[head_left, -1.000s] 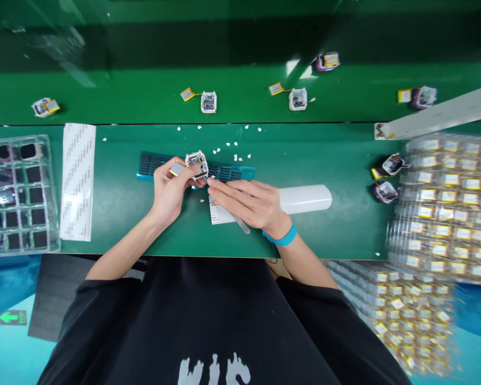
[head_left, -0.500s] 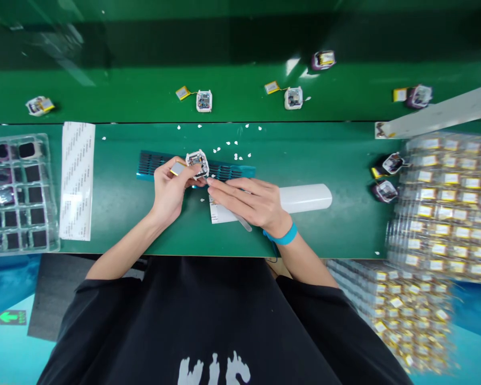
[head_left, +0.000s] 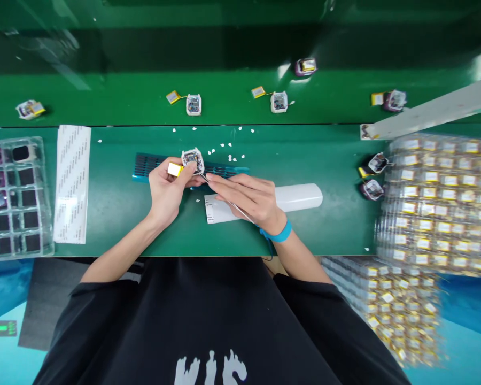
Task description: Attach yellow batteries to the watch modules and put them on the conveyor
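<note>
My left hand (head_left: pixel 166 190) grips a small white square device case (head_left: pixel 192 158) with an exposed circuit board, and a yellow battery (head_left: pixel 175 169) hangs beside it over my fingers. My right hand (head_left: pixel 248 199) holds thin metal tweezers (head_left: pixel 228 201) whose tip points at the lower edge of the case. Both hands hover over a blue slotted tray (head_left: pixel 152 164) on the green bench (head_left: pixel 312 230). A white label sheet (head_left: pixel 216 211) lies under my right hand.
Several similar cases with batteries sit on the green conveyor behind, such as one (head_left: pixel 193 104). A white sheet (head_left: pixel 72 182) and a clear compartment tray (head_left: pixel 8 198) are at left. A white cylinder (head_left: pixel 300 195), two dark cases (head_left: pixel 372 176) and stacked battery trays (head_left: pixel 436 203) are at right. White bits (head_left: pixel 228 147) litter the bench.
The tweezers have turned so their tip now meets the case's lower edge. The battery has swung into clearer view by my left fingers. The view has shifted slightly left.
</note>
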`<state>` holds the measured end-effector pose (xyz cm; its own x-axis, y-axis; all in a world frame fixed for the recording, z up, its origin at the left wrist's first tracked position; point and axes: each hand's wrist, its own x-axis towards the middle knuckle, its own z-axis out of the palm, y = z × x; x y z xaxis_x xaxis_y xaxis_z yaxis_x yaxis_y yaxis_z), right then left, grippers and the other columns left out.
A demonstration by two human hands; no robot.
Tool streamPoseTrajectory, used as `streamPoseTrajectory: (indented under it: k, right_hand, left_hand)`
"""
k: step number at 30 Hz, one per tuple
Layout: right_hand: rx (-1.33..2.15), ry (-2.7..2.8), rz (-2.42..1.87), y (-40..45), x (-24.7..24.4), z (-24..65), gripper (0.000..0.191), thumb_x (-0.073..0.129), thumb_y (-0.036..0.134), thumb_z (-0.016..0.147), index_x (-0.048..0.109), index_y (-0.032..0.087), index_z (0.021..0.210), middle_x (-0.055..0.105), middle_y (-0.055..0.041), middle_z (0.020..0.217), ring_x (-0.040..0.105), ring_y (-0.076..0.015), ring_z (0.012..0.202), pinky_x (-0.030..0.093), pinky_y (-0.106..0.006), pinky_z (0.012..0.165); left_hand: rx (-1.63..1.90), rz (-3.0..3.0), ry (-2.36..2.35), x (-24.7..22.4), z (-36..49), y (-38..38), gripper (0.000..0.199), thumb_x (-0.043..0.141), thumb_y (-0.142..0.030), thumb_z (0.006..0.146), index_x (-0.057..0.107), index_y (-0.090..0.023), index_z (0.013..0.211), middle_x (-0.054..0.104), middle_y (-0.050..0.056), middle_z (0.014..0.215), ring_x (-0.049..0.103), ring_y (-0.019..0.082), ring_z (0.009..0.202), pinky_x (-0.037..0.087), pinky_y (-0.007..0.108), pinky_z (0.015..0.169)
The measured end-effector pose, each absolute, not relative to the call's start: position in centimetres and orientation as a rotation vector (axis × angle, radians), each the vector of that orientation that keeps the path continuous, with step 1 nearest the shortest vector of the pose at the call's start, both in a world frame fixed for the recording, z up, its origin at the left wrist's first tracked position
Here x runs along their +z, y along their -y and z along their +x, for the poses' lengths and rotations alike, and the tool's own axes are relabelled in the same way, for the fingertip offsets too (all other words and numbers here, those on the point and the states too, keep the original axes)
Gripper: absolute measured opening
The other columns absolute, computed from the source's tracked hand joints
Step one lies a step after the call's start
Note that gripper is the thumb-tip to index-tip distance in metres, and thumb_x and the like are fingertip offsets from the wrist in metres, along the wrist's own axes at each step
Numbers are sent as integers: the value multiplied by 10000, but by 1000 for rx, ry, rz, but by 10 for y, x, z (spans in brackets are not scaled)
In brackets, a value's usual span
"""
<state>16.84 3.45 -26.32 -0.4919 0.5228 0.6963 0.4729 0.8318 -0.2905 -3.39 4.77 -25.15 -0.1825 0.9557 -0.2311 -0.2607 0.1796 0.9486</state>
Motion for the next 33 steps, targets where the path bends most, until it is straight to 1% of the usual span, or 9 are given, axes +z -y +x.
streamPoseTrajectory:
  k: [3, 6, 10, 13, 20, 25, 28, 31, 33]
  right_hand:
    - [115, 2107, -723, -36, -263, 167, 527, 680, 125, 1019, 600, 264, 1521, 802, -20, 1315, 807, -172, 968, 710, -325, 819]
    - [237, 2035, -730, -37, -264, 165, 526, 681, 104, 1006, 621, 266, 1503, 826, -27, 1265, 806, -184, 996, 704, -347, 829]
    - [416, 1948, -780, -37, -260, 165, 418, 664, 127, 1022, 702, 291, 1405, 844, -17, 1212, 813, -180, 979, 692, -363, 823]
    - [472, 1935, -822, -37, -256, 166, 367, 663, 142, 1025, 742, 296, 1349, 851, -15, 1185, 817, -181, 957, 688, -362, 800]
    - [514, 1899, -762, -38, -256, 166, 460, 688, 99, 989, 725, 327, 1387, 849, -9, 1194, 815, -179, 971, 689, -361, 826]
    - [562, 1910, -802, -38, -253, 166, 349, 662, 132, 1016, 774, 290, 1306, 861, -18, 1134, 812, -178, 889, 680, -362, 782]
    - [526, 1891, -832, -38, -250, 167, 284, 638, 166, 1034, 796, 256, 1252, 865, -29, 1113, 804, -176, 849, 671, -353, 748]
    - [444, 1867, -872, -39, -250, 169, 279, 623, 171, 1040, 788, 257, 1247, 862, -28, 1132, 792, -170, 819, 666, -345, 722]
    - [379, 1864, -877, -40, -250, 170, 299, 636, 138, 1027, 773, 263, 1263, 859, -26, 1148, 787, -162, 818, 665, -334, 728]
  left_hand:
    - [1291, 793, -1273, -251, -35, -48, 501, 1021, -529, 619, 683, -193, 772, 744, -30, 678, 735, 126, 524, 631, 197, 531]
    - [1255, 853, -1260, -250, -36, -47, 496, 987, -546, 678, 661, -192, 798, 753, -17, 691, 764, 152, 550, 650, 221, 554]
    - [1245, 905, -1245, -247, -36, -46, 502, 970, -564, 700, 658, -185, 805, 758, -7, 687, 784, 182, 565, 662, 240, 553]
    - [1252, 919, -1241, -246, -35, -45, 502, 972, -562, 700, 666, -180, 809, 757, -6, 677, 795, 198, 577, 657, 238, 539]
    - [1236, 941, -1278, -245, -35, -43, 485, 959, -561, 717, 666, -186, 811, 748, -6, 666, 797, 203, 585, 653, 244, 538]
    - [1220, 915, -1286, -246, -36, -46, 487, 965, -556, 701, 667, -188, 811, 750, -4, 671, 800, 208, 592, 657, 252, 549]
    - [1216, 878, -1278, -246, -36, -46, 497, 970, -558, 685, 674, -183, 822, 764, 6, 697, 813, 214, 630, 673, 261, 591]
    - [1206, 860, -1278, -246, -37, -46, 475, 990, -500, 658, 701, -178, 854, 793, 18, 763, 823, 208, 680, 686, 273, 653]
    - [1177, 898, -1275, -248, -42, -54, 445, 998, -427, 644, 715, -172, 873, 804, 34, 797, 820, 205, 691, 675, 277, 659]
